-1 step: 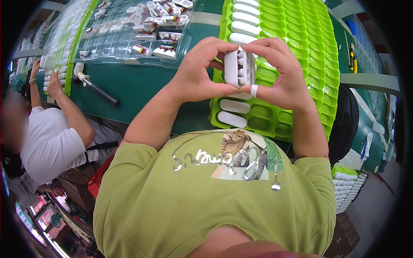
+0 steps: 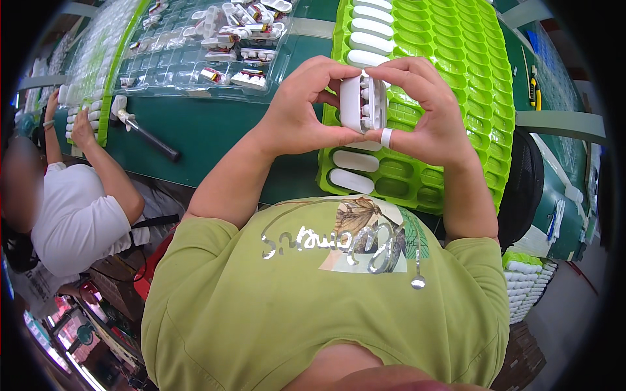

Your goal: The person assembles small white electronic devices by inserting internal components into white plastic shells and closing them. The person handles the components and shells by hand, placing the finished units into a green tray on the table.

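Both of my hands hold a small white rounded case point(image 2: 351, 105), which looks like an earbud case, on its edge above the green tray. My left hand point(image 2: 301, 107) grips the smooth outer shell between thumb and fingers. On the other side, my right hand point(image 2: 427, 111) presses its thumb and fingertips against the inner part point(image 2: 376, 104). Between shell and inner part a gap shows small white and reddish parts. A white band point(image 2: 385, 137) wraps my right thumb. Below the hands, the bright green tray point(image 2: 479, 85) has white cases point(image 2: 352, 180) in its left column.
A clear plastic tray point(image 2: 176, 72) with loose white parts stands at the far left on the green table point(image 2: 215, 124). Nearby lies a black-handled hammer point(image 2: 153, 138). A co-worker in a white shirt point(image 2: 81, 221) sits at left. Yellow-black cutters point(image 2: 535, 91) lie at right.
My hands and the case stay in place. At left, the co-worker's hand has shifted very slightly by a white piece.
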A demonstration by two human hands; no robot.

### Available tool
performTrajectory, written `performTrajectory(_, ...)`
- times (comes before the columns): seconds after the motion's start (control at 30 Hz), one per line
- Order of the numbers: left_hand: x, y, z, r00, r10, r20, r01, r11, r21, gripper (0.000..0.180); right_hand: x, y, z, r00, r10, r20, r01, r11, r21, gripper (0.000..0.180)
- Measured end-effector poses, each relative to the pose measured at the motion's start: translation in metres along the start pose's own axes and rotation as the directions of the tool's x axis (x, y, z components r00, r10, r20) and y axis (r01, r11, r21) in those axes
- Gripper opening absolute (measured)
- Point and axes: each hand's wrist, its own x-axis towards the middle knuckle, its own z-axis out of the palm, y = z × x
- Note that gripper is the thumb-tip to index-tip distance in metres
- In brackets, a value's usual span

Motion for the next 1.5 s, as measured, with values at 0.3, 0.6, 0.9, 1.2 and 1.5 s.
performTrajectory(0.3,0.0,0.0,0.002,1.0,0.01,0.014,-0.01,0.999,-0.032,0.069,0.0,0.0,-0.003,1.0,-0.019,-0.001,0.019,1.0,-0.024,0.059)
performTrajectory(0.6,-0.004,-0.002,-0.005,0.997,0.014,0.073,-0.015,1.0,0.007,0.065,-0.002,-0.003,-0.003,0.998,0.044,0.041,-0.048,0.992,0.113,0.059)
performTrajectory(0.9,-0.003,-0.001,0.005,0.997,-0.066,-0.043,0.059,0.988,-0.143,0.066,-0.004,0.005,0.005,0.988,0.147,0.05,-0.155,0.956,0.249,0.06)
performTrajectory(1.2,-0.005,-0.002,0.003,0.998,0.017,-0.054,-0.026,0.986,-0.166,0.07,-0.005,0.004,0.006,0.981,0.172,0.085,-0.191,0.923,0.334,0.063)
performTrajectory(1.5,-0.005,-0.002,0.001,0.998,-0.045,-0.038,0.034,0.968,-0.247,0.076,-0.004,0.007,0.011,0.959,0.245,0.141,-0.283,0.851,0.443,0.059)
